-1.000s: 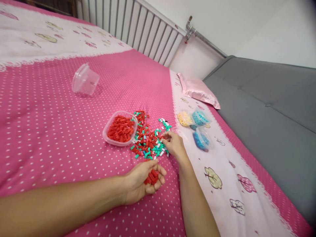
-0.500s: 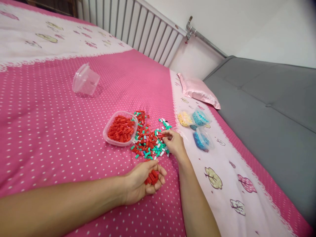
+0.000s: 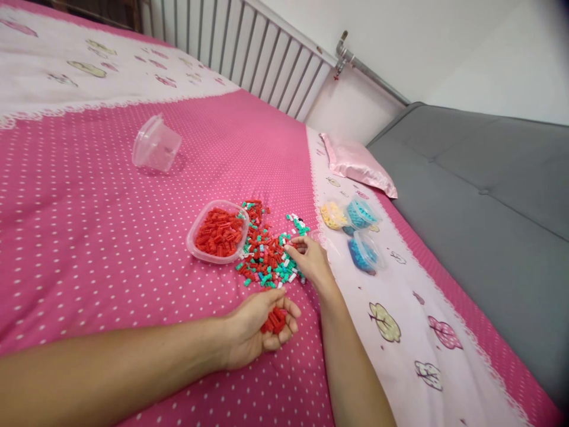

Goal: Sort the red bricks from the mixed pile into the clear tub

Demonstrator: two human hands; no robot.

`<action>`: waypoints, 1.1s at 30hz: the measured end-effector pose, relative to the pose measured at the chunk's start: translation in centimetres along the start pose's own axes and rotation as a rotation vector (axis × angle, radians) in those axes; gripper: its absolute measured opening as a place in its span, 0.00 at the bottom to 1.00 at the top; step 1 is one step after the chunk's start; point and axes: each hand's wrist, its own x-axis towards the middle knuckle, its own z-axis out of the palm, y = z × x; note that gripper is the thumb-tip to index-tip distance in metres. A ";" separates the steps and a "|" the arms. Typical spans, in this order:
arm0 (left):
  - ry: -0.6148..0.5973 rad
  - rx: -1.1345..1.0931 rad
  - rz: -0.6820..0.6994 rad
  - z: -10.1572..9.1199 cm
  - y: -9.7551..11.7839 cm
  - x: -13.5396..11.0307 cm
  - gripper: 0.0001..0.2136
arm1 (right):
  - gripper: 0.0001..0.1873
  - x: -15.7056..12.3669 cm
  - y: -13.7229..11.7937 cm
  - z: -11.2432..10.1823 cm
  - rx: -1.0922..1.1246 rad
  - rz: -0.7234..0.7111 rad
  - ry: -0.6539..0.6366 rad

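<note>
Our left hand (image 3: 251, 330) curls around red blocks (image 3: 274, 321); our right hand (image 3: 310, 260) is at the pile (image 3: 265, 255), its grip unclear to us; tipping the left one might spill blocks.

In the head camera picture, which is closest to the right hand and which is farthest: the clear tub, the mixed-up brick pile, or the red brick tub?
Starting from the right hand:
1. Brick pile: right by its fingertips.
2. Red brick tub: left, just past the pile.
3. Clear tub: farthest, back on the left.
</note>
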 end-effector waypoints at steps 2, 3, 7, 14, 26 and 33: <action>0.003 0.003 -0.001 0.0 0.0 -0.1 0.20 | 0.13 0.0 0.0 0.0 -0.015 -0.011 -0.002; 0.005 0.006 -0.001 0.1 0.0 -0.1 0.20 | 0.12 0.0 0.1 0.0 -0.010 -0.016 -0.011; 0.014 0.013 -0.011 0.1 -0.1 -0.3 0.19 | 0.09 0.2 0.4 -0.3 0.033 -0.019 -0.038; -0.021 0.009 -0.014 -0.2 0.0 0.0 0.19 | 0.10 0.2 0.7 -0.8 0.060 0.002 -0.062; -0.008 0.021 -0.011 -0.1 -0.1 -0.1 0.19 | 0.08 -0.3 -0.3 -1.6 -0.245 -0.076 -0.147; -0.008 0.004 -0.015 -0.2 -0.2 0.0 0.19 | 0.07 -0.1 0.1 -1.9 -0.135 -0.008 -0.147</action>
